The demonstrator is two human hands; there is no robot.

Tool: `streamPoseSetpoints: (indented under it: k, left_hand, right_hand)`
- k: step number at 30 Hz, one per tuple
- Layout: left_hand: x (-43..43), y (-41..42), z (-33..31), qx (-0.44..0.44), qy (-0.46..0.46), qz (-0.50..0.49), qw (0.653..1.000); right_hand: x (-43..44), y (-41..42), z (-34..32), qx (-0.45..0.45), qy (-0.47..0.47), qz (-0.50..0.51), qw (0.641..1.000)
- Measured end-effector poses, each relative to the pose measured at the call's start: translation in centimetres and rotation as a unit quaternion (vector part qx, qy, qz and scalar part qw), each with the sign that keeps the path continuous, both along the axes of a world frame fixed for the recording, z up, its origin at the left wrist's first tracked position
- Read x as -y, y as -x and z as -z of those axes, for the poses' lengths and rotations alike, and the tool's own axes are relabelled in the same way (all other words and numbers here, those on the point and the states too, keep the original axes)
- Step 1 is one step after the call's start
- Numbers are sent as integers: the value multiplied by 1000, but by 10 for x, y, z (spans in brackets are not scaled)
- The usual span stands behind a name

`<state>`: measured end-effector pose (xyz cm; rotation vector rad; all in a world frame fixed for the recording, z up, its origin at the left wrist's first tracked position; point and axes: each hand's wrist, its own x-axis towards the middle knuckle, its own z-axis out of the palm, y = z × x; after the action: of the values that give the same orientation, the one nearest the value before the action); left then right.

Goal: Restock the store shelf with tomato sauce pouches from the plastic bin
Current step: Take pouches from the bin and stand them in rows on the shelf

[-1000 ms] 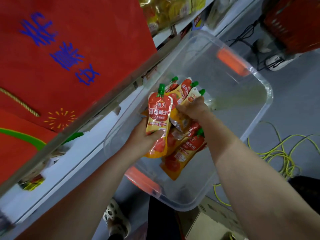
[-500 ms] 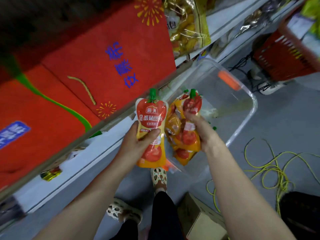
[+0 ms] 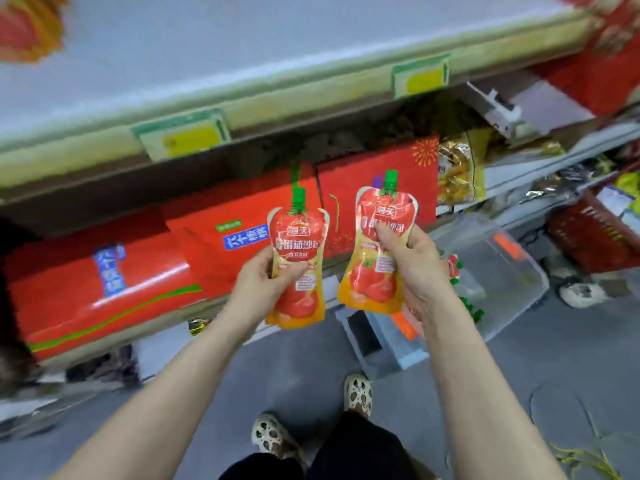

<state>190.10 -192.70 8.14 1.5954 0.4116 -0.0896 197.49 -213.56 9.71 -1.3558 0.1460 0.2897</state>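
My left hand (image 3: pixel 263 282) grips a red and orange tomato sauce pouch (image 3: pixel 299 258) with a green cap, held upright in front of the shelves. My right hand (image 3: pixel 412 268) grips another pouch or a small stack of pouches (image 3: pixel 377 244), also upright; how many I cannot tell. Both are raised above the clear plastic bin (image 3: pixel 512 289), which lies on the floor to the right with a few pouches (image 3: pixel 457 271) left inside. A white shelf board (image 3: pixel 242 57) with yellow price tags runs across the top.
Red gift boxes (image 3: pixel 104 282) fill the shelf behind the pouches. Yellow snack bags (image 3: pixel 457 168) sit to their right. A red basket (image 3: pixel 595 233) stands at the far right. My feet in patterned clogs (image 3: pixel 356 396) are on the grey floor; yellow cord (image 3: pixel 581 459) lies bottom right.
Both hands lifted the pouches up out of the bin to shelf height, and my view swung up from the bin toward the shelves.
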Motion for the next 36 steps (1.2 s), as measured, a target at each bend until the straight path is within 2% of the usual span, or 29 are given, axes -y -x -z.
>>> streamPoseSetpoints:
  k: [9,14,19,26,36]
  left_hand:
    - [-89,35,-122,187,-19,-61,980]
    - [-141,28,-182,267,-2,-130,955]
    - [-188,2,-216,315,-24,-202,927]
    - [-214,-55,-215,295,-35,-272,916]
    - [-223,-112,-210,283,-28,-324,902]
  right_hand:
    - [-96,3,-134,170,31,-103,980]
    - [-150,-25,-212,276,53,-162,946]
    - [-206,-82,-267,307,94,-198,926]
    - [-295,-183,-273,280,124,-252,918]
    - [-403,-289,-238,245,158,-242,926]
